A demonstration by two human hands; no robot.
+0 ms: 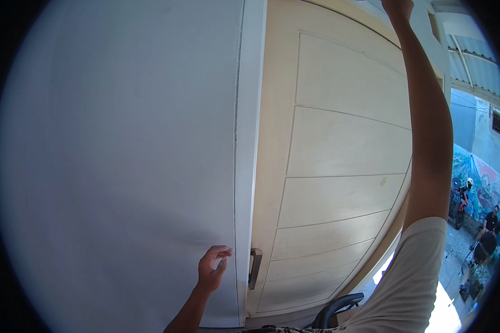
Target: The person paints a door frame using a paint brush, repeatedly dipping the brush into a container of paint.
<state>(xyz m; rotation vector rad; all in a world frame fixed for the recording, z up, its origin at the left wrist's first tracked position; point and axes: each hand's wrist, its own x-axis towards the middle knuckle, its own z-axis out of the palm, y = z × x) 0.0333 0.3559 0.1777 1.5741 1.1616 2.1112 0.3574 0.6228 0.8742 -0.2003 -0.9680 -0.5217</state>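
Note:
My left hand (213, 268) hovers in front of the white wall panel (133, 139), beside the door frame edge. Its fingers are loosely bent, the thumb stands apart from them, and nothing shows between them. Just right of it is the dark door handle (254, 269) on a cream panelled door (344, 144); the hand does not touch it. My right arm is raised high in a light short sleeve. The right hand (398, 8) reaches up beyond the top of the door, cut off by the picture's upper edge, so its fingers are hidden.
A black curved bar (344, 302), perhaps part of a chair, stands low by the door. Outside on the right are a motorbike (460, 202), a seated person (490, 222), a painted wall (480, 172) and a corrugated roof (478, 64).

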